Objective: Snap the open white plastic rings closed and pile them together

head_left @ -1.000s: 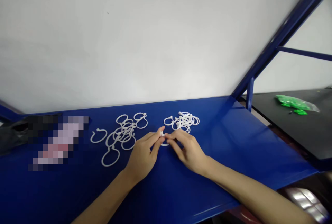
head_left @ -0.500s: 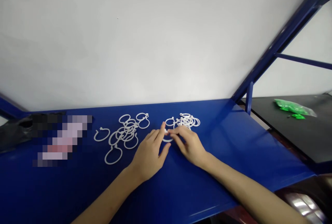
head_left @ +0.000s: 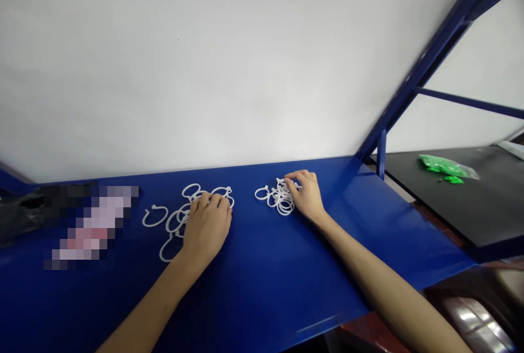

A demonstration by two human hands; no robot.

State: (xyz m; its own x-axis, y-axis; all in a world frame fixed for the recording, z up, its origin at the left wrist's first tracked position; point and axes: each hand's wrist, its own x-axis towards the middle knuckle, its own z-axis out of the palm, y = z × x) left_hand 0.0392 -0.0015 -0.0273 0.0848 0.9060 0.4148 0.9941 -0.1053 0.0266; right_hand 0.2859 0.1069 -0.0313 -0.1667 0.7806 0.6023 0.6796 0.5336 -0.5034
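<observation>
My left hand (head_left: 208, 221) lies over the left pile of white plastic rings (head_left: 174, 222). Its fingers are slightly apart and bent down onto the rings; the thumb and fingertips are hidden, and no ring is seen lifted. At the right pile of white plastic rings (head_left: 283, 203), my right hand (head_left: 305, 192) curves around the right side, thumb and fingers apart, open and touching or just beside the pile. Each ring has a small knob or clasp. One ring with a gap (head_left: 155, 216) lies apart at the left.
Both piles rest on a blue metal table (head_left: 262, 276) against a pale wall (head_left: 245, 69). A black plastic bag (head_left: 20, 214) and a blurred-out patch (head_left: 94, 227) lie left. Right stand a blue frame post (head_left: 409, 85) and a black table (head_left: 442, 200) with a green-filled bag (head_left: 444, 166).
The hands have moved apart: the left went left onto its pile, the right up and right to the other pile. The ring between them has been let go. The view has shifted slightly.
</observation>
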